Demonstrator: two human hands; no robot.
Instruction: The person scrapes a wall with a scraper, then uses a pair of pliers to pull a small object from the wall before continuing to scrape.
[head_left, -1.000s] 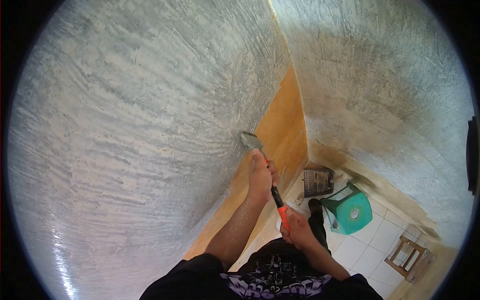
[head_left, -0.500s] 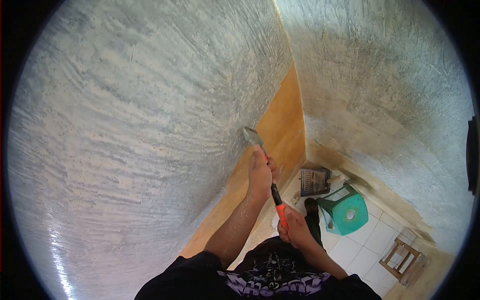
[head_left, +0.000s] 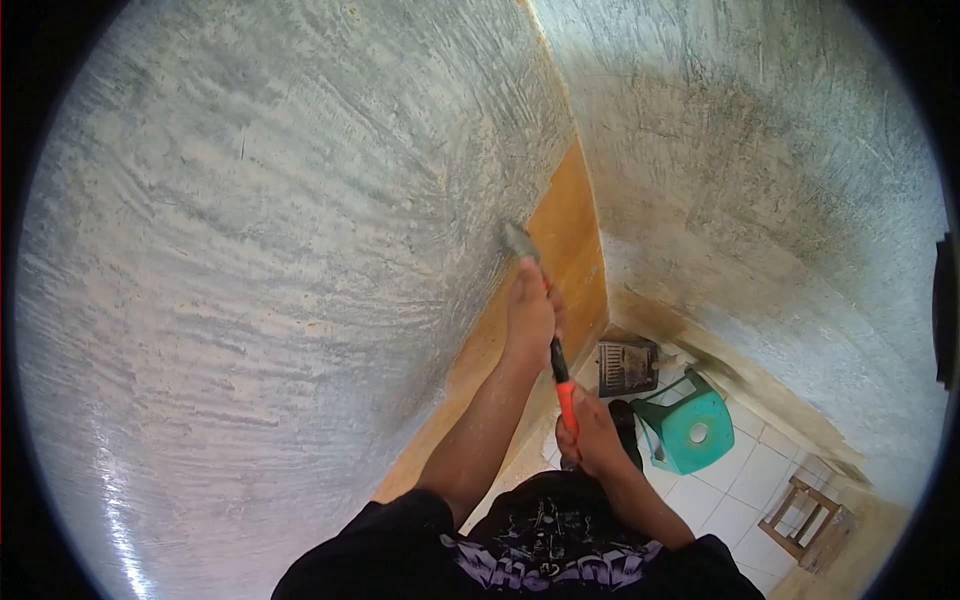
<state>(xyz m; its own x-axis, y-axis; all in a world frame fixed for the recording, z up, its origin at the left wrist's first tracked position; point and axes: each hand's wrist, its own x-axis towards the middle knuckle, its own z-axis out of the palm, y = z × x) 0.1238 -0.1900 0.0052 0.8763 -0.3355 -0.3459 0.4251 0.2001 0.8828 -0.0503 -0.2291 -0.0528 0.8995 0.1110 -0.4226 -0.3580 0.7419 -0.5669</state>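
A long-handled scraper (head_left: 559,362), black with orange-red grip parts, runs up from my body to the wall. My left hand (head_left: 533,315) is wrapped round its upper part, just below the flat metal blade. Lower down, my right hand (head_left: 595,438) grips the orange end of the handle. The blade, slightly blurred, lies against the wall where the rough grey-white wall surface (head_left: 300,260) borders a smooth ochre strip (head_left: 570,230).
A second grey wall (head_left: 740,180) meets the first at a corner on the right. On the white tiled floor (head_left: 735,480) stand a green plastic stool (head_left: 690,432) and a small wooden stool (head_left: 800,520). A dark slotted tray (head_left: 627,368) lies near the corner.
The scraper and both my hands have moved up and slightly right, with the blade further up the border of the ochre strip. Both hands keep their grip.
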